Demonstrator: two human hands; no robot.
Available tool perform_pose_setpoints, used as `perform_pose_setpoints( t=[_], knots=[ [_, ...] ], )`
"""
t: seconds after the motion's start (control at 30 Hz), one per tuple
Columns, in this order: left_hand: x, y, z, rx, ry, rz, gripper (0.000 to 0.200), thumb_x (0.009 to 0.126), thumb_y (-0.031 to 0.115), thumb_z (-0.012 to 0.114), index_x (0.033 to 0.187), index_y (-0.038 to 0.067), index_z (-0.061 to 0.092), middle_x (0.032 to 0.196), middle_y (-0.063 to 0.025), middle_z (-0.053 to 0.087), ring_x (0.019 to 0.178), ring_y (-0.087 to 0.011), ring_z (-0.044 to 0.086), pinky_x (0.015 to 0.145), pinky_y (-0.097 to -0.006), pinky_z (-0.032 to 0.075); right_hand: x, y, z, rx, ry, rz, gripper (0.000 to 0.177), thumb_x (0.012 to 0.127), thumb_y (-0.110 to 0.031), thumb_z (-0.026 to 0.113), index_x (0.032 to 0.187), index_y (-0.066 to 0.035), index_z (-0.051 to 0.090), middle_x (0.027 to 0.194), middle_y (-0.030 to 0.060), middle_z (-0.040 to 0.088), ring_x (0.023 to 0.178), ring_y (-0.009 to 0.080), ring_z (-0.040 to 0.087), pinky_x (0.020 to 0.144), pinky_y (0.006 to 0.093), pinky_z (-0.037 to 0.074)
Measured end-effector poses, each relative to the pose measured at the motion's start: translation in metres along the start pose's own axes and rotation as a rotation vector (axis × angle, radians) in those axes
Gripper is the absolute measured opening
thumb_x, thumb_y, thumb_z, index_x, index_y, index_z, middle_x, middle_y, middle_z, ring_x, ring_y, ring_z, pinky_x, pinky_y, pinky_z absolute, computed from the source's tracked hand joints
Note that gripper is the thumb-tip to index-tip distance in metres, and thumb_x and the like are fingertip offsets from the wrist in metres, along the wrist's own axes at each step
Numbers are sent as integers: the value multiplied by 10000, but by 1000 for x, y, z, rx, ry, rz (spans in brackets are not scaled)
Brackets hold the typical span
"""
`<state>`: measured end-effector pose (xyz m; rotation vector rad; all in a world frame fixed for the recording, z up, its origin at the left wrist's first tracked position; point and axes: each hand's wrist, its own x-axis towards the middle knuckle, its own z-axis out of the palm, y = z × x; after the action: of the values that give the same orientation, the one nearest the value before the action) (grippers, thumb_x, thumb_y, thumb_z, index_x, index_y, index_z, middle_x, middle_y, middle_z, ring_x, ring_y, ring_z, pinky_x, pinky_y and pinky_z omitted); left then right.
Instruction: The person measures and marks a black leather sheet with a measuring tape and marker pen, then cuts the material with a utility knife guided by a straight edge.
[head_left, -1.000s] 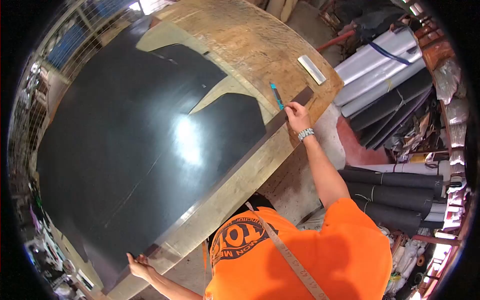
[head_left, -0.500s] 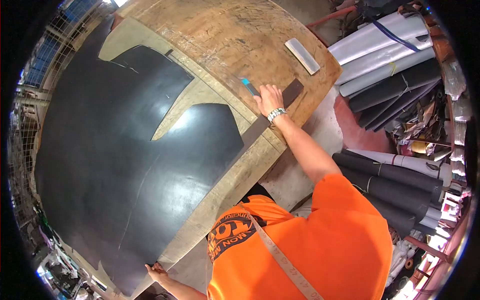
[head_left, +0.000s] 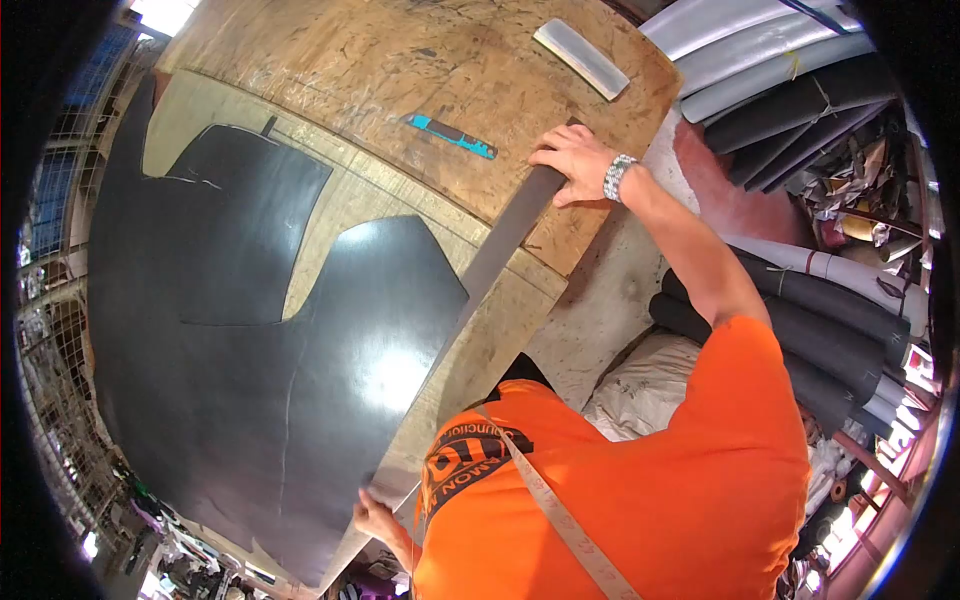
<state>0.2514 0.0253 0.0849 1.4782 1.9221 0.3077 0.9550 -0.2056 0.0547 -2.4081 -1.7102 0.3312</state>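
Note:
A large dark sheet, which looks like leather [head_left: 240, 400], covers much of the table, with curved and pointed cut-outs along its upper side. Over the sheet's right edge runs a long, straight dark strip [head_left: 505, 235]. My right hand [head_left: 575, 165] grips this strip near its upper end, thumb on one side and fingers across the other. Down by the sheet's lower right edge, my left hand [head_left: 376, 517] is closed with its fingers curled at the border; what they hold is hidden. A blue and black utility knife [head_left: 452, 136] lies on the wooden board, left of my right hand.
The scratched wooden board [head_left: 340, 60] bears a pale metal bar [head_left: 580, 58] near its far right corner. Rolls of sheet material [head_left: 800, 110] are stacked at the right, with more dark rolls [head_left: 790, 320] below. Wire mesh [head_left: 60, 230] stands along the left.
My right hand has let go of the utility knife, which now lies on the board, and grips the strip. My left hand has moved up and right along the edge. The view has shifted.

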Motion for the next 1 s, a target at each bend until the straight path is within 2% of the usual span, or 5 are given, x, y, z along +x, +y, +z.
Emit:
perform_pose_setpoints(
  t=[0.13, 0.23, 0.43, 0.63, 1.0],
  knots=[
    [-18, 150, 86, 199, -350, 496, 425, 970, 194, 726, 675, 29, 469, 595, 19, 428, 599, -97, 373, 535, -300, 344, 17, 10, -20, 54, -141, -82, 670, 567, -411, 893, 1121, -105, 673, 1044, 83, 596, 1127, 310, 536, 1077, 499, 352],
    [-25, 236, 147, 287, -496, 1024, 198, 878, 138, 788, 916, 4, 646, 891, -115, 650, 872, -327, 583, 852, -445, 466, 44, 7, -32, -19, -78, -139, 620, 583, -377, 899, 1101, -112, 685, 1033, 92, 616, 1114, 316, 550, 1068, 479, 369],
    [-34, 305, 248, 493, -461, 1431, 661, 812, 273, 856, 1349, 23, 565, 1397, -199, 531, 1304, -392, 480, 1085, -488, 415, 112, 0, -35, -103, -39, -116, 575, 657, -421, 882, 1122, -140, 691, 1055, 68, 679, 1157, 275, 588, 1046, 467, 391],
    [-31, 302, 270, 428, -399, 1449, 763, 789, 287, 866, 1414, 18, 520, 1489, -246, 454, 1362, -443, 423, 1138, -538, 360, 123, 10, 3, -65, 213, -167, 583, 660, -374, 887, 1137, -133, 652, 1115, 70, 660, 1142, 271, 587, 1029, 449, 406],
    [-29, 218, 180, 483, -467, 1056, 772, 808, 307, 845, 1447, 43, 500, 1617, -218, 334, 1501, -431, 279, 1213, -528, 287, 9, 0, -7, 145, 78, -1, 719, 678, -301, 891, 1301, -82, 606, 1333, 122, 602, 1316, 307, 513, 1096, 483, 381]
  ],
)
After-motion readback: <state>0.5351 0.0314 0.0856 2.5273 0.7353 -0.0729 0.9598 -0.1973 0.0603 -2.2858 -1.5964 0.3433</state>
